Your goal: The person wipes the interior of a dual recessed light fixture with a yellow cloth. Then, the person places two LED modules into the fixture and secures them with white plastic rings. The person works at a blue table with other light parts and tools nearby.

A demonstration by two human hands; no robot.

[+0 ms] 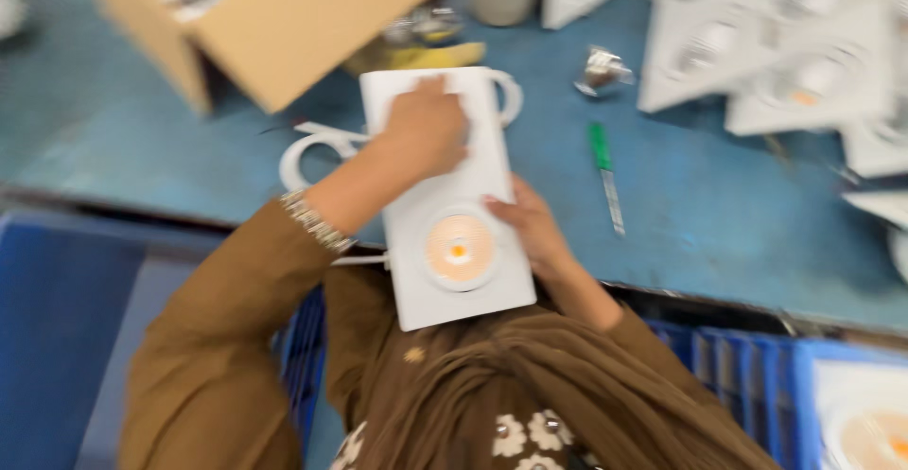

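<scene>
A white rectangular light fixture [452,196] with a round orange lamp [458,250] near its close end lies on the blue table edge. My left hand [427,130] presses flat on its far half, a beaded bracelet [315,222] on that wrist. My right hand [530,226] grips the fixture's right edge beside the lamp. White round rings [301,153] stick out from under the fixture at left and top right.
A cardboard box [274,26] stands at the back left. A green-handled screwdriver [605,172] lies to the right. Several white fixtures [776,44] pile up at the back right. Blue crates [738,375] sit below the table edge, one holding another fixture [865,423].
</scene>
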